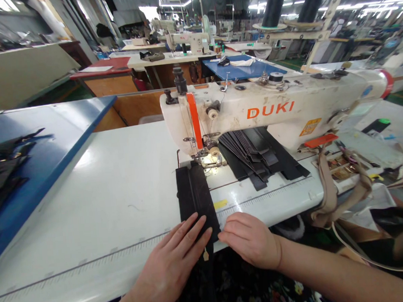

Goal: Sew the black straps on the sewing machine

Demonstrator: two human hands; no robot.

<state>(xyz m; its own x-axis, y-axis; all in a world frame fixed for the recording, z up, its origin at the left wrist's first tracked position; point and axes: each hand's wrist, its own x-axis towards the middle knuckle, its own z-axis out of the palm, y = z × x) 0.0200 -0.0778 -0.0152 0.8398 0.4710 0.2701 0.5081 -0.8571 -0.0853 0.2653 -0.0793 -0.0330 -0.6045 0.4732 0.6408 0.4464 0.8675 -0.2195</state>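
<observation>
A black fabric strip (195,193) lies under the needle area of the white sewing machine (233,106) and runs over the table's front edge. My left hand (178,255) rests on its lower part, palm down with the fingers stretched out. A zipper pull (206,254) hangs just below those fingertips. At the strip's lower right corner is my right hand (250,240), with its fingers curled and pinched together. Whether it grips the corner is too small to tell. Beneath the machine arm lies a fanned stack of black pieces (254,154).
Dark pieces (4,171) lie on the blue table (63,129) at the left. To the right are beige straps (326,187), a small parts tray (344,165) and a thread spool (377,126). Another sewing machine (193,42) stands farther back.
</observation>
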